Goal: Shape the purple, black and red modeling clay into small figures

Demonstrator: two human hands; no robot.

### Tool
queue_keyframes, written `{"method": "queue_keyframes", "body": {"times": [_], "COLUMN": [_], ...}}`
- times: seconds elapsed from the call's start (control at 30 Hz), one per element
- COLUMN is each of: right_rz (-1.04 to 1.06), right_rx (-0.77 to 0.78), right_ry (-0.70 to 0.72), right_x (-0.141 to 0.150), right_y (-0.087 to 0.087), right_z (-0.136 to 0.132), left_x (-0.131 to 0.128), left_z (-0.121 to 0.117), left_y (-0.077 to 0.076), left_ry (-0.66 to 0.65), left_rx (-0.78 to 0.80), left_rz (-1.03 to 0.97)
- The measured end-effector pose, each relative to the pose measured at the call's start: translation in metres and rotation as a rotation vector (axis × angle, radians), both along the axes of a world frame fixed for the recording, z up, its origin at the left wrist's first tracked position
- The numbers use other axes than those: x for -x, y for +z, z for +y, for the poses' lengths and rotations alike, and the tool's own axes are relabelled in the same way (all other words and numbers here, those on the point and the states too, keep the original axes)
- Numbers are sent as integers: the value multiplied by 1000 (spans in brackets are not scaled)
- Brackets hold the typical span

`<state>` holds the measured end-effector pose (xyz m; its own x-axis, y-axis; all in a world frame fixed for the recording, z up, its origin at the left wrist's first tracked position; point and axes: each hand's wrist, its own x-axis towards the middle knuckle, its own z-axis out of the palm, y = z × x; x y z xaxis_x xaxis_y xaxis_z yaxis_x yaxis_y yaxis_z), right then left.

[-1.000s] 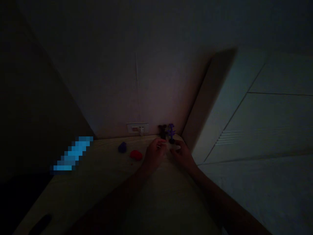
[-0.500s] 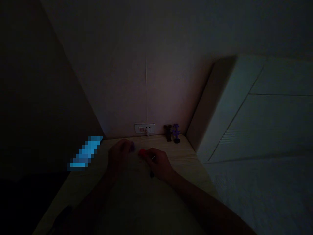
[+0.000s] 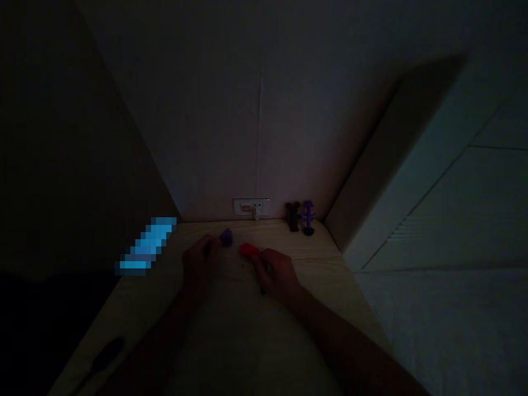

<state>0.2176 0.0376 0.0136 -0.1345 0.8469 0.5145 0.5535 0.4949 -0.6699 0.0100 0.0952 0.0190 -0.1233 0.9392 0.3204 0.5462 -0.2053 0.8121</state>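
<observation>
The scene is very dark. My left hand (image 3: 201,261) rests on a light wooden tabletop (image 3: 231,324), fingers curled right beside a small purple lump (image 3: 226,237). My right hand (image 3: 275,272) lies to its right, fingers bent and touching a small red lump (image 3: 248,250). Whether either hand truly grips its lump is hidden by the gloom. At the table's back right corner stand a dark little figure (image 3: 293,215) and a purple branched figure (image 3: 308,216), apart from both hands.
A wall socket plate (image 3: 251,207) sits on the wall behind the table. A glowing blue blurred patch (image 3: 146,247) lies at the table's left edge. A dark object (image 3: 103,357) lies near the front left. A white panelled surface (image 3: 454,192) rises on the right.
Both hands left the figures at the back right corner and moved left to the purple and red lumps. The view has shifted slightly since half a second ago.
</observation>
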Motion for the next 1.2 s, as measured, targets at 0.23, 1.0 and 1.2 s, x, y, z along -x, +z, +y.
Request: {"method": "queue_keyframes", "body": {"times": [0.23,1.0,1.2], "right_rz": [-25,129,220], "right_rx": [-25,103,189], "right_ry": [9,-172,-247], "right_x": [-3,-16,-20], "right_y": [0,-5,-3], "right_z": [0,10,17], "left_x": [2,6,4], "left_z": [4,9,8], "left_y": [-3,0,0], "left_ry": [0,98,79], "left_rx": [22,-4,-15], "left_rz": [13,24,2]}}
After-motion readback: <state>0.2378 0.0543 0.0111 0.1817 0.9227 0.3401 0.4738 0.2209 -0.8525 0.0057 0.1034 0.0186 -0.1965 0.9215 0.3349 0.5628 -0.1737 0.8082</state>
